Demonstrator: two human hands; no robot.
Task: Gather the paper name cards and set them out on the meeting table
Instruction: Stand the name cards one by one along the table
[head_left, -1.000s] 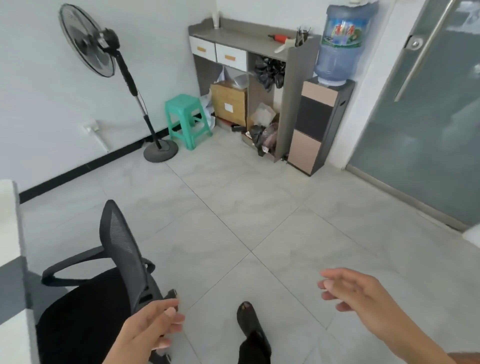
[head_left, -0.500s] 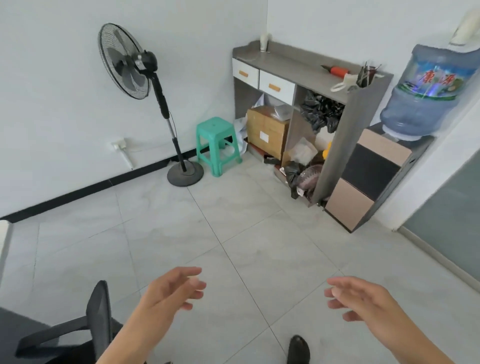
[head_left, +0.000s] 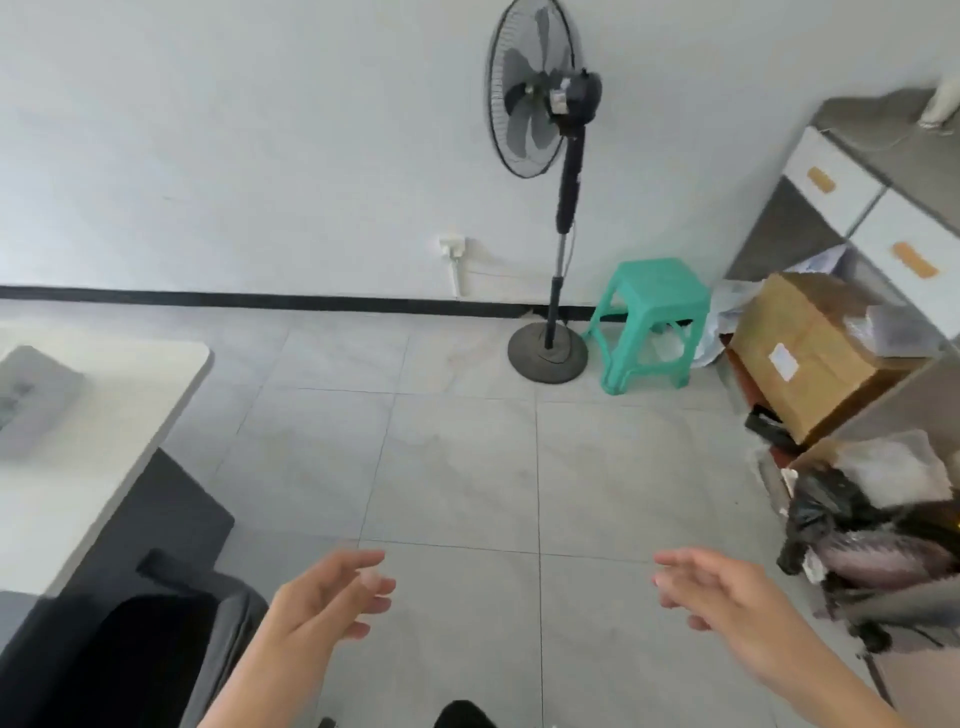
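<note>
The left hand (head_left: 322, 597) is being held low in the head view, over the tiled floor (head_left: 457, 467), with its fingers loosely spread and gripping nothing. The right hand (head_left: 727, 597) is being held level with it and well apart from it, its fingers likewise relaxed and empty. The white meeting table (head_left: 104, 457) is being shown at the left edge. A grey object (head_left: 31, 400) is lying on it, too blurred to be identified. The position of the name cards cannot be told. A black chair (head_left: 130, 649) is being shown just beside the table. A standing fan (head_left: 545, 104), a green stool (head_left: 649, 322) and a cardboard box (head_left: 810, 353) are being shown farther back.
</note>
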